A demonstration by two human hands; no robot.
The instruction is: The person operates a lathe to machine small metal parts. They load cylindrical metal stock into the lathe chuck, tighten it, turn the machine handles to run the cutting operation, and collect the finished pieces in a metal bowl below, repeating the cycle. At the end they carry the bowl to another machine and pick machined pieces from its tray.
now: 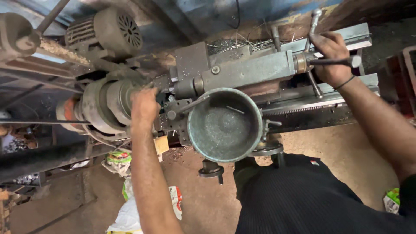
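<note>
I stand over an old grey metal lathe. My left hand (144, 106) rests against the round chuck (106, 104) at the left, fingers curled at its face; what it grips is hidden. At the far right, my right hand (333, 56) is wrapped round a spoke of the tailstock handwheel (314, 47). The grey tailstock body (247, 69) runs between the two hands. A round metal pan (225, 125) with fine metal dust in it sits in front of the carriage.
An electric motor (108, 32) sits behind the headstock at upper left. Metal swarf (242, 43) lies behind the tailstock. Crank handles (212, 170) hang below the pan. White and green bags (130, 212) lie on the dirt floor.
</note>
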